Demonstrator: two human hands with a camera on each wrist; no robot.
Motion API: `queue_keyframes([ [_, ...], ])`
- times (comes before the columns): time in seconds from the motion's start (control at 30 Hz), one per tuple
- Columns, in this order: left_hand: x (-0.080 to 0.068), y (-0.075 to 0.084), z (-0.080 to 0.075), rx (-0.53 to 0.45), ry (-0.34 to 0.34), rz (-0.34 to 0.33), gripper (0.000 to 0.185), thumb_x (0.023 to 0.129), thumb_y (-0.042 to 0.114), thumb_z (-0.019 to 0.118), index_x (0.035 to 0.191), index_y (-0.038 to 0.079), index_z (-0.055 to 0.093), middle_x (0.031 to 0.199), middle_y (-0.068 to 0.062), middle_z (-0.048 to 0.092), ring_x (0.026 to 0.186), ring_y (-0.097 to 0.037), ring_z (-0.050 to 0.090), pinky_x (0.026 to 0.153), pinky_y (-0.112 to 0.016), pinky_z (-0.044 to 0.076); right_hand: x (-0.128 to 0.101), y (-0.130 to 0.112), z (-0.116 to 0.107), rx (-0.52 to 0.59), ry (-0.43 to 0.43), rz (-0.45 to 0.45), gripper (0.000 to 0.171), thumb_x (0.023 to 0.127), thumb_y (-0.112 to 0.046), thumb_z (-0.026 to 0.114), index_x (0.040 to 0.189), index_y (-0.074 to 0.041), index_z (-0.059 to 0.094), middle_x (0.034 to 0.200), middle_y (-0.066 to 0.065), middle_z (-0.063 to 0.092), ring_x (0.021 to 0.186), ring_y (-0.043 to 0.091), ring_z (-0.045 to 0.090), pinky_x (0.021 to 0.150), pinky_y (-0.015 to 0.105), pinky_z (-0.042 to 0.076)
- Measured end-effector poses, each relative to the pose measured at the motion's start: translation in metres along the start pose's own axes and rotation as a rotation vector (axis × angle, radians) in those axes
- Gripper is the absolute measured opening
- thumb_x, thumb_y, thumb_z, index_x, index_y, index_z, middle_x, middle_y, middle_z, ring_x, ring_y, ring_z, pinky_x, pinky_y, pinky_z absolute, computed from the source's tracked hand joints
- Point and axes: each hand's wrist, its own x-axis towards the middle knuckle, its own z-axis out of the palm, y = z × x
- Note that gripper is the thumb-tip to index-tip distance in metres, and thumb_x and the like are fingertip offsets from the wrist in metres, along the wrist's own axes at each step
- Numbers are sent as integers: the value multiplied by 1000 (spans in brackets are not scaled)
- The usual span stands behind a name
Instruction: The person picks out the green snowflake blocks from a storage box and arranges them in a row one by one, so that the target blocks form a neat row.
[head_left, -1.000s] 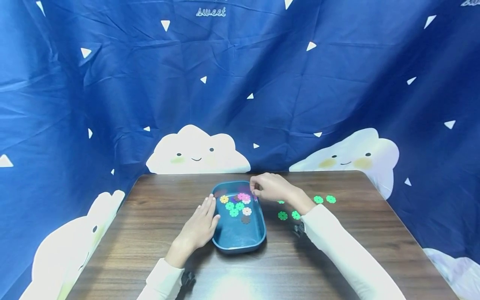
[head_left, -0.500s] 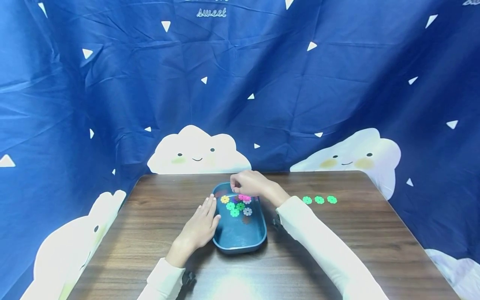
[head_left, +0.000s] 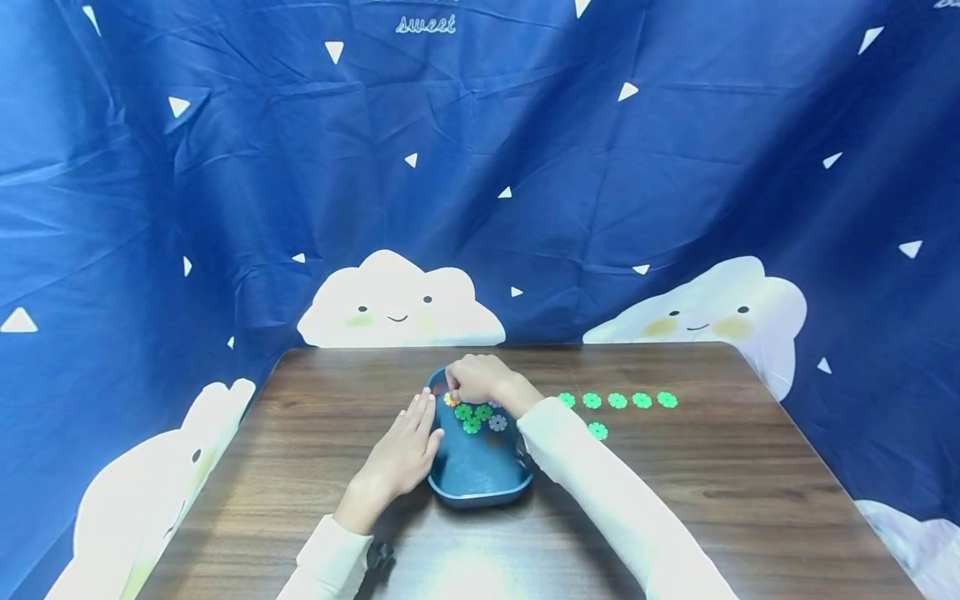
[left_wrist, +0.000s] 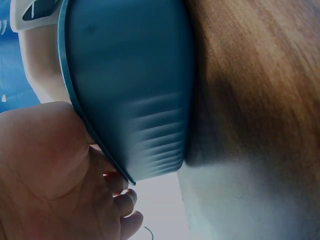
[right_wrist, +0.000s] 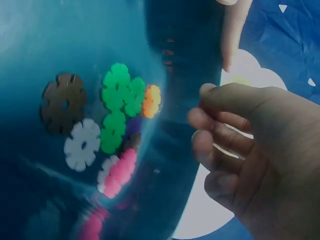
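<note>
Sitting near the middle of the wooden table [head_left: 675, 483] is a teal tray [head_left: 480, 475], a rounded-corner plastic dish with a raised rim and ribbed outer wall, and inside it there's a little heap of flat flower-shaped discs [head_left: 474, 414] with notched edges and a hole in the centre. From the right wrist view you can count the colours pretty well: three green ones [right_wrist: 119, 107] overlapping, an orange one [right_wrist: 152, 101] right against them, a white one [right_wrist: 82, 144], a brown one [right_wrist: 63, 103], a pink one [right_wrist: 121, 171] and something purple tucked underneath.

Right hand [head_left: 478, 379] is over the far end of the tray, fingers curled in above the orange disc. Whether it's actually pinching a disc or just hovering, I honestly can't tell; the wrist view shows the fingers bent with nothing obvious between them.

Left hand [head_left: 401, 450] lies flat with straight fingers against the tray's left rim, palm down on the table, just steadying it.

Off to the right of the tray there's a neat row of green discs [head_left: 617, 400] on the bare wood, plus one more green disc [head_left: 597, 431] sitting a bit nearer, apart from the row.
</note>
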Motion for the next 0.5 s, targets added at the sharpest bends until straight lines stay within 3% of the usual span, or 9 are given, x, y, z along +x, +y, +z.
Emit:
queue_keyframes([
  [0.13,1,1,-2,-19,25,21,61,104,29,40,153,-4,23,162,-19,20,150,-35,21,120,-54,26,6,-2,6,-17,-13,49,12,93,-29,66,96,-18,70,85,-6,66,75,13,59,70,31,52],
  [0.27,1,0,1,-2,15,16,61,106,31,36,154,-3,22,163,-18,18,151,-34,19,121,-53,26,8,-3,14,-41,-58,92,17,94,-31,65,103,-18,71,90,-5,68,78,14,60,75,34,54],
  [0.5,-1,3,-3,0,-12,-1,62,106,34,36,154,-2,21,164,-16,16,152,-32,18,121,-52,25,9,-4,25,-108,-108,154,16,92,-31,66,102,-19,70,83,-4,65,74,16,59,72,34,54],
])
